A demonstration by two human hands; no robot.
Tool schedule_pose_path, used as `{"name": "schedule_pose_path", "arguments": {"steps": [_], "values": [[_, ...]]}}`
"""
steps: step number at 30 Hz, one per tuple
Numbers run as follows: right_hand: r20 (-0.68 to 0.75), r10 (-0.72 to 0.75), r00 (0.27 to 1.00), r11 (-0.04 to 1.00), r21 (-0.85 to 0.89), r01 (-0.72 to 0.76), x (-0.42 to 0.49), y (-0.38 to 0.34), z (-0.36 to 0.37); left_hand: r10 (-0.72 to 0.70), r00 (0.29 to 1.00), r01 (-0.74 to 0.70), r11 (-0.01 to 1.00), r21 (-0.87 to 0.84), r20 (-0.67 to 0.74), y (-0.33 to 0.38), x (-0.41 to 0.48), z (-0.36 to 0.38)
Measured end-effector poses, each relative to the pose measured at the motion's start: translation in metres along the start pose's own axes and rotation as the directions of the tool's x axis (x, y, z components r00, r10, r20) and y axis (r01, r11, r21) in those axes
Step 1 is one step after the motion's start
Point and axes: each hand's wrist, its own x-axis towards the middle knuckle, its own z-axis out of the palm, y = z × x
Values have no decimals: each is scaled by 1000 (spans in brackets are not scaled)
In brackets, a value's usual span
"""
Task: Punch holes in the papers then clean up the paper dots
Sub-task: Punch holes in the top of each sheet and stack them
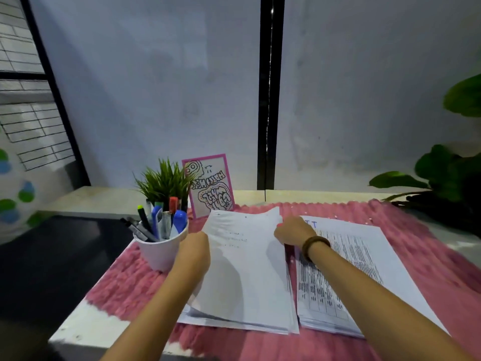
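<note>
A stack of white papers [247, 269] lies on a pink fuzzy mat [429, 256], its top sheets lifted and curved. My left hand [195, 252] grips the left edge of the lifted sheets. My right hand [294, 231] pinches their upper right corner. A second stack of printed papers [364, 269] with dark table text lies to the right, partly under my right forearm. A dark strip [288, 254] shows between the two stacks; what it is cannot be told. A few small white paper dots [369, 220] speckle the mat's far right.
A white cup of pens and markers [161, 243] stands left of the papers, close to my left hand. Behind it are a small green plant [164, 181] and a pink-framed drawing [209, 187]. Large leaves [442, 175] reach in at the right. A dark surface [52, 256] lies left.
</note>
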Motion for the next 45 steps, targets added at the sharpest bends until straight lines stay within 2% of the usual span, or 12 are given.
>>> {"name": "schedule_pose_path", "arguments": {"steps": [3,11,16,20,23,26,29,32,37,41,45], "values": [[-20,-7,1000,999,-44,6,1,-4,2,7,999,-4,998,67,-35,-3,2,11],[-86,29,996,955,-291,-53,5,3,10,12,1000,-11,999,42,-26,1,2,22],[-78,-11,997,933,-360,-18,-4,2,19,1,1000,-2,1000,20,21,11,5,20],[-115,-23,993,931,-366,-21,5,13,8,11,1000,-10,1000,7,-4,23,1,16],[-203,11,979,951,-301,-73,21,36,-16,64,995,-71,993,-94,-78,48,0,10],[-218,78,973,946,-293,-142,37,71,-38,153,985,-172,937,-306,-86,90,-2,11],[-137,81,987,951,-287,-118,54,99,-45,219,974,-220,840,-496,-61,137,5,22],[3,41,999,966,-254,-39,63,108,-53,242,970,-192,733,-653,-13,174,12,36],[95,36,995,965,-261,-10,76,113,-57,156,985,-160,684,-712,-72,204,25,51],[17,-41,999,978,-204,43,76,121,-53,90,989,-145,669,-729,-114,208,34,64],[-82,-33,996,991,-131,22,69,127,-49,69,985,-168,613,-772,-159,206,37,74]]}}
